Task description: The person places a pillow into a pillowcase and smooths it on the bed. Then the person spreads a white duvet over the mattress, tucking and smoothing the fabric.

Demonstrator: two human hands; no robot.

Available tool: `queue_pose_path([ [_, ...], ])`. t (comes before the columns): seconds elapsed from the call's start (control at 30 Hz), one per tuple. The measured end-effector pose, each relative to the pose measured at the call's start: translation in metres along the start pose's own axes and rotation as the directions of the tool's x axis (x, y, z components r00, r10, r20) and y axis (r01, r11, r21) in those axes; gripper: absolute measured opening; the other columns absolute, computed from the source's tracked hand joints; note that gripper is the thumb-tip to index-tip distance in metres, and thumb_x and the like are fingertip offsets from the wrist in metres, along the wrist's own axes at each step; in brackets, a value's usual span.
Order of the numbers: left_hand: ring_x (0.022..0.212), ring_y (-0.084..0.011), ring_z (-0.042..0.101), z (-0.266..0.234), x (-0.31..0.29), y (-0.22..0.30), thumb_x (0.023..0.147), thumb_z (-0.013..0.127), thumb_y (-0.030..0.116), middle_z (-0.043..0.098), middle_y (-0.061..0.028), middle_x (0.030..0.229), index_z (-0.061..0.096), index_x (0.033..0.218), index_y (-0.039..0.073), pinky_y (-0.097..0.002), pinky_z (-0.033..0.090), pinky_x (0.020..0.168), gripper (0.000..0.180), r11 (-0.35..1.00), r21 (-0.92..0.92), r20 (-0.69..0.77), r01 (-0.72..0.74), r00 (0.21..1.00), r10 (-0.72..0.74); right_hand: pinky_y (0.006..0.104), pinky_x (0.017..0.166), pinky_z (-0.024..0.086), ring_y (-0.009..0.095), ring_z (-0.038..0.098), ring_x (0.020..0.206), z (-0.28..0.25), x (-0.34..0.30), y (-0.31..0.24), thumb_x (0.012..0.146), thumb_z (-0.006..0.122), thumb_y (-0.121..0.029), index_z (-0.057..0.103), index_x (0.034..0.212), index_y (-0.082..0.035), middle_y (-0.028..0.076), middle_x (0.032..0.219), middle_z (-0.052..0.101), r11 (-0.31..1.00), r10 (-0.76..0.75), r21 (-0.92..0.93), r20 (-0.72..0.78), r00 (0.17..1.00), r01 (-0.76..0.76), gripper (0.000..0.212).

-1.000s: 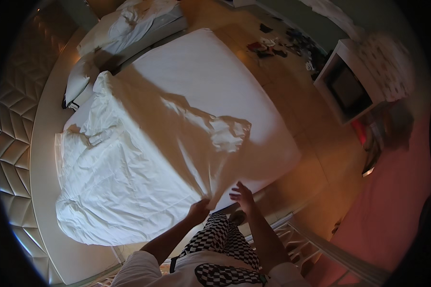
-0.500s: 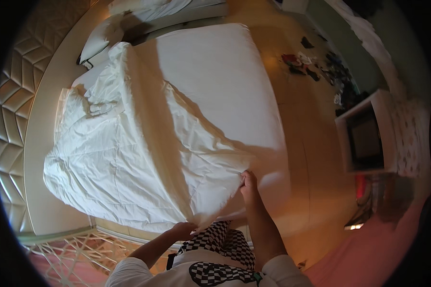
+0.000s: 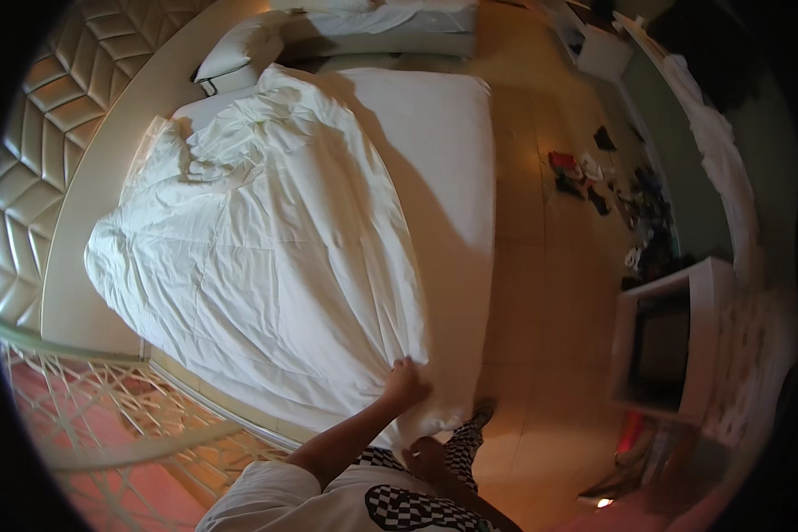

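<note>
A white quilted duvet (image 3: 266, 248) lies rumpled over the left and middle of the bed. Its right edge runs down the mattress toward me, beside a bare strip of white fitted sheet (image 3: 457, 177). My left hand (image 3: 406, 386) is closed on that edge near the bed's near end, arm stretched forward. Close to my body, my right hand (image 3: 424, 457) is closed on the duvet's near corner; its fingers are partly hidden.
A padded headboard wall (image 3: 66, 115) rises at the left, a lattice railing (image 3: 142, 417) at the near left. A pillow (image 3: 235, 55) sits at the far left. Clothes (image 3: 576, 173) and dark items lie on the tiled floor at right, beyond a white cabinet (image 3: 714, 328).
My left hand has moved forward and right along the duvet, while my right hand has drawn back to my body. The duvet's upright fold has settled flatter, and my view has shifted.
</note>
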State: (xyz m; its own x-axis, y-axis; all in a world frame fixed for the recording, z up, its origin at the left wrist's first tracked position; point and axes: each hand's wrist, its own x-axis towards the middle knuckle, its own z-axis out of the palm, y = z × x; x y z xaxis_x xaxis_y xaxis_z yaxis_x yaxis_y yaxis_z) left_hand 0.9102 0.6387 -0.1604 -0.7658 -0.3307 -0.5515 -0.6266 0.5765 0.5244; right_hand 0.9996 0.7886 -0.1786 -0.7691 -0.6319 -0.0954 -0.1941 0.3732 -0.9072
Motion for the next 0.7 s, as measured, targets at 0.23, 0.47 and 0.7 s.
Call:
queue_pose_path([
  [0.23,0.078,-0.0384,0.051,0.036,-0.022,-0.010,0.067,0.050,0.020,0.054,-0.0234,0.079,0.049,0.081,-0.003,-0.0427,0.040,0.070,0.028,0.993,-0.080,-0.134,0.083,0.987,-0.093,0.0321,0.057,0.042,0.019,0.051,0.059,-0.113,0.024,0.102,0.081,0.046,-0.030,0.052,0.081,-0.002,0.008,0.065,0.051,0.989,0.090,0.066,0.441,0.893,-0.132,0.029],
  [0.47,0.075,-0.0377,0.051,0.022,-0.065,-0.011,0.067,0.050,0.019,0.054,-0.0224,0.075,0.049,0.077,-0.002,-0.0423,0.041,0.067,0.022,0.994,-0.106,-0.194,-0.001,0.981,-0.020,0.0297,0.059,0.045,0.015,0.053,0.068,-0.102,0.185,0.051,0.078,0.045,-0.045,0.051,0.089,-0.001,0.004,0.074,0.055,0.689,0.443,0.383,0.450,0.775,-0.616,0.045],
  [0.7,0.074,-0.0367,0.050,0.042,-0.082,-0.003,0.066,0.053,0.013,0.052,-0.0199,0.078,0.048,0.079,-0.001,-0.0405,0.041,0.066,0.019,0.951,-0.247,-0.205,-0.185,0.969,0.135,0.0262,0.056,0.040,0.015,0.048,0.062,-0.049,0.278,0.047,0.066,0.055,-0.016,0.051,0.081,-0.001,0.005,0.068,0.051,0.713,0.366,0.585,0.162,0.916,-0.388,0.022],
])
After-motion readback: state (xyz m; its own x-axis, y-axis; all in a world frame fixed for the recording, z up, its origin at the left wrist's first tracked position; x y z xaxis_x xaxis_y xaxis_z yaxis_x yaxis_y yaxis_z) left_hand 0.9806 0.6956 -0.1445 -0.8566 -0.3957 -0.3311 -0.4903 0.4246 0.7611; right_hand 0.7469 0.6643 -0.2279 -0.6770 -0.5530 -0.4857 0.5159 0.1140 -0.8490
